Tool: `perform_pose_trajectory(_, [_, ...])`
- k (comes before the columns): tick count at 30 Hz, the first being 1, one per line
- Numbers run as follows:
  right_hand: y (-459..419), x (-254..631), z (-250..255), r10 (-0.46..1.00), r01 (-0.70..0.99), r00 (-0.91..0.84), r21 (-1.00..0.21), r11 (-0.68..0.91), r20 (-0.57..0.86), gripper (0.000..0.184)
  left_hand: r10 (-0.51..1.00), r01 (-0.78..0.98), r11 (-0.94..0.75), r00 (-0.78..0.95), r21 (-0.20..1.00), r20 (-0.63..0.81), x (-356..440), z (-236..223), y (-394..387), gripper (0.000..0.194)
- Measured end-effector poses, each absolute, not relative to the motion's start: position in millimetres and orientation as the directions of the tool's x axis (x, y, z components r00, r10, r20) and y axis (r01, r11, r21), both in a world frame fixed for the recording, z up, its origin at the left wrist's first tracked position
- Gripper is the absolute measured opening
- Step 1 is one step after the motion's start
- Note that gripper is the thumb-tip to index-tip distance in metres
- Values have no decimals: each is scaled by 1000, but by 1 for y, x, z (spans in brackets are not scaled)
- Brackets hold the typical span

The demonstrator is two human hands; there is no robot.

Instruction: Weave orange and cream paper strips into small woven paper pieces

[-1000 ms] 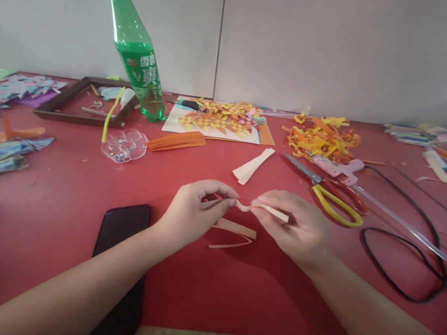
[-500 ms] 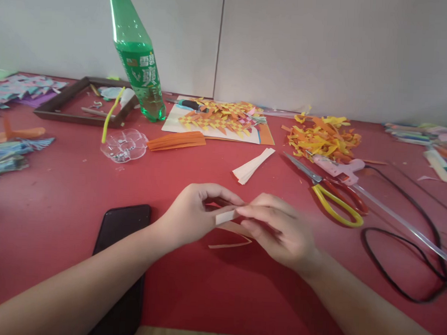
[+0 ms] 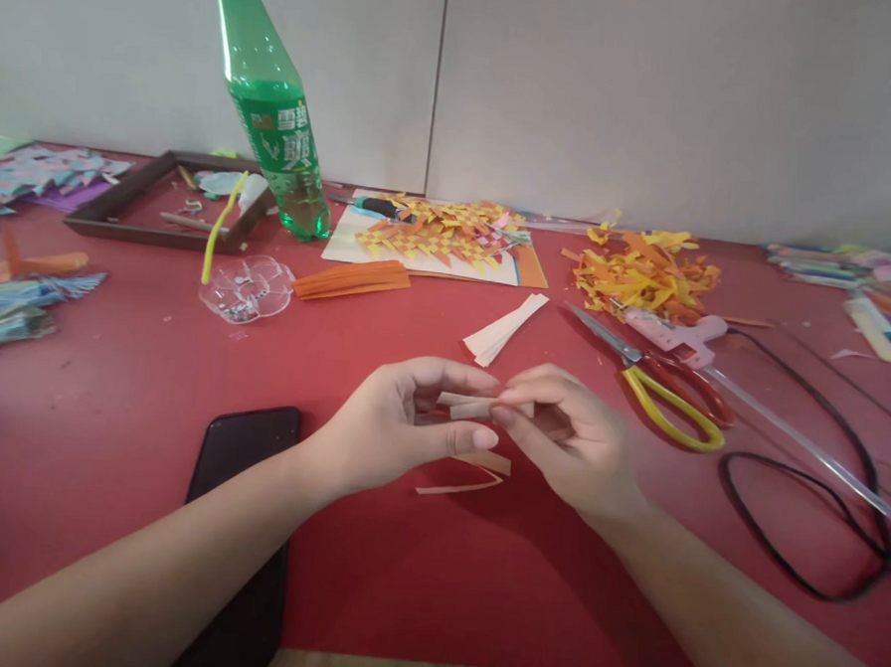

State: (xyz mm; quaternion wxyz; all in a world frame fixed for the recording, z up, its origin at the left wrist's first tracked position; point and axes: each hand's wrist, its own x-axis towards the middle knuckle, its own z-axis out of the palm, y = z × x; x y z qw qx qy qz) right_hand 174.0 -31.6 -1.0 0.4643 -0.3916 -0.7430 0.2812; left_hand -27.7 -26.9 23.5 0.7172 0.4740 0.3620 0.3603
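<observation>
Pinched between the thumb and fingertips of my right hand (image 3: 578,445) is a pale folded paper strip (image 3: 471,411), held above the table. One end points left and a short part shows right of the fingertips. My left hand (image 3: 392,420) curves around the strip's left side, its fingers behind and its thumb held apart below. Whether its fingertips touch the paper I cannot tell. Under the hands, more pale strips (image 3: 458,489) lie on the red table, one of them bent. Just beyond is a fanned stack of pale strips (image 3: 503,331).
Scissors (image 3: 641,379) and a pink glue gun (image 3: 676,334) with a looping black cord lie at right. A black phone (image 3: 244,542) is beneath my left forearm. Behind stand a green bottle (image 3: 278,116), a clear dish (image 3: 248,289), orange strips (image 3: 353,280) and a folded paper pile (image 3: 647,272).
My left thumb has come off the strip and dropped below it. The right hand has raised the strip slightly, and more of its folded length shows.
</observation>
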Motion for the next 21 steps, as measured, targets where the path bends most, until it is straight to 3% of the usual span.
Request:
perform_pose_trajectory(5, [-31,170,-1,879,304,-164,-825,476,447,6,956,52,80,280,995,-91,-29,17,-25,22])
perform_pose_trajectory(8, [-32,169,0,905,270,-138,-864,425,402,9,971,85,14,237,996,-34,-30,17,-24,20])
perform_pose_trajectory(11, [-33,169,2,927,204,-113,-905,373,357,11,973,56,44,223,997,-55,-31,18,-24,25])
perform_pose_trajectory(16, [-31,173,1,944,156,-27,-931,330,330,6,971,-8,152,187,988,-148,-32,19,-24,54])
perform_pose_trajectory(21, [-29,176,-2,955,146,-17,-944,296,297,8,962,-63,213,191,975,-197,-32,21,-22,47])
